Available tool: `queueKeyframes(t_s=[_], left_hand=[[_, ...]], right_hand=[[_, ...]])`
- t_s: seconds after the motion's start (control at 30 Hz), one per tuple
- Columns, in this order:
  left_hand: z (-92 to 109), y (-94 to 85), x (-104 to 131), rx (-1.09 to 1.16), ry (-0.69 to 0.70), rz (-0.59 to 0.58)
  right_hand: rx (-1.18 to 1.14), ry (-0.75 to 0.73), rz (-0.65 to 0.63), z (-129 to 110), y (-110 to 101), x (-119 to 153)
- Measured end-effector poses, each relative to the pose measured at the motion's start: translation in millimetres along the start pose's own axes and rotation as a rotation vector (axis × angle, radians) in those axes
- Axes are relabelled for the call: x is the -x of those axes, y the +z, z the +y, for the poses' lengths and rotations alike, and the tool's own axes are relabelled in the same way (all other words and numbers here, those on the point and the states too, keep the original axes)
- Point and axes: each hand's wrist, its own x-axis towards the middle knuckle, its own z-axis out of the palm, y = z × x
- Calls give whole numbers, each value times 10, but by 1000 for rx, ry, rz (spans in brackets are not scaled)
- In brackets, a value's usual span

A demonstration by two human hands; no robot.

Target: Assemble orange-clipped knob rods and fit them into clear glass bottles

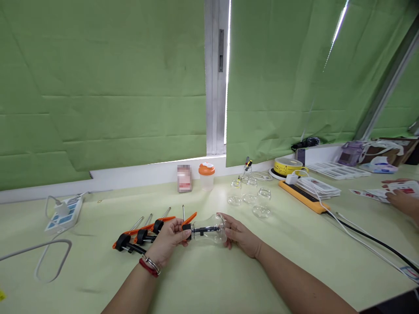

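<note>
A transparent, narrow-waisted bottle [213,223] lies sideways between my hands, a black tube visible inside it. My left hand [168,240] grips the black cap [187,231] at its neck, which carries an orange lever [190,218] and a thin metal spout. Around the rounded base are the closed fingers of my right hand [241,235]. Just left of my left hand lie several loose black pump caps [123,242] with orange levers and metal spouts; that hand partly hides them. Further back on the right stand several transparent bottles [262,203] of the same shape, without caps.
At the back stand an orange-lidded cup [206,176] and a small blurred box [184,179]. A white power strip [65,213] with cables lies left; an orange power strip [303,196] and stacked papers [319,187] lie right. Another person's hand [404,198] holds printed cards.
</note>
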Motion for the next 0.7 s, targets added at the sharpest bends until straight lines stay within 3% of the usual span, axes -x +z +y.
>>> queueKeyframes(t_s=[0.2, 0.4, 0.7], left_hand=[[18, 25, 10, -2, 4, -27], [-36, -32, -23, 7, 2, 20], [-32, -21, -26, -3, 11, -7]], right_hand=[[-28, 25, 1, 18, 8, -15], [-50, -68, -44, -54, 30, 24], [-28, 38, 15, 9, 15, -15]])
